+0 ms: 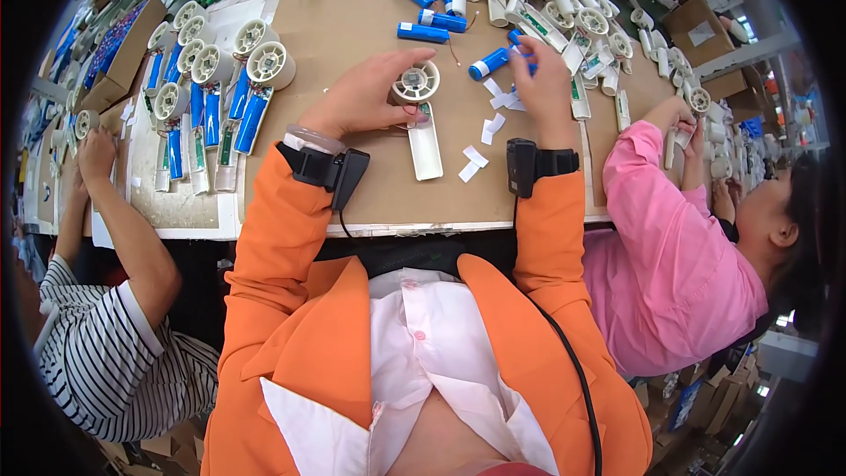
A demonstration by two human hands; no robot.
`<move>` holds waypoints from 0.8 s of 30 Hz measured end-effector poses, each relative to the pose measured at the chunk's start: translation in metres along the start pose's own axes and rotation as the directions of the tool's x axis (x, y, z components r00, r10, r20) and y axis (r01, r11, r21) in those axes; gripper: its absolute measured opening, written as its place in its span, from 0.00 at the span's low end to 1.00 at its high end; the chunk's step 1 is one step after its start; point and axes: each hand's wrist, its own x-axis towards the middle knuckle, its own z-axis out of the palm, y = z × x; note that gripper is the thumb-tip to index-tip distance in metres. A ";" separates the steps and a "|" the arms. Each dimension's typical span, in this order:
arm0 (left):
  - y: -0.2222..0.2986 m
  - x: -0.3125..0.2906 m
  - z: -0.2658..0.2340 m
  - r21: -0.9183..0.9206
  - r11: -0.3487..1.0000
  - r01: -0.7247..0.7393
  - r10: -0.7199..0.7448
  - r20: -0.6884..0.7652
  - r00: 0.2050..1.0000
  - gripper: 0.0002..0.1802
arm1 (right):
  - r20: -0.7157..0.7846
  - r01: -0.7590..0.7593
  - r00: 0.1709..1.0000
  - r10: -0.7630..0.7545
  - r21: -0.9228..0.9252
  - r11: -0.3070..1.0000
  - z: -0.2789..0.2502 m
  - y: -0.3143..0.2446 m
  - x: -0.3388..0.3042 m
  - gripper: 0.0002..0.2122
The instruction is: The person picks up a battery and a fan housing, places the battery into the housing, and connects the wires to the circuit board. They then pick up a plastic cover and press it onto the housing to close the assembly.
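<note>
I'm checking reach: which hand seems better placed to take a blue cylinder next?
Probably the right hand: it is right by the blue cylinder, while the left hand is around the white spoked part.

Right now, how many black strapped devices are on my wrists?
2: the left black strapped device, behind your left hand, curled around the white spoked housing; the right black strapped device, behind your right hand. Neither is hidden.
</note>
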 end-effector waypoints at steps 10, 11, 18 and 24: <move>0.006 0.001 0.000 -0.091 0.994 -0.062 0.046 -0.178 0.983 0.39 | 0.194 0.324 0.943 -0.270 -0.359 0.875 0.022 -0.008 -0.010 0.26; 0.006 0.002 0.000 -0.088 0.994 -0.065 0.048 -0.179 0.983 0.39 | 0.225 0.294 0.948 -0.226 -0.340 0.893 0.021 -0.010 -0.009 0.26; -0.009 0.012 0.005 -0.588 0.797 -0.136 -0.097 -0.348 0.933 0.20 | -0.003 0.463 0.881 -0.473 0.207 0.862 0.016 -0.046 -0.012 0.28; 0.012 0.008 -0.009 -0.710 0.705 0.013 -0.035 -0.017 0.999 0.18 | -0.151 0.692 0.707 -0.690 0.346 0.633 0.024 -0.087 -0.030 0.28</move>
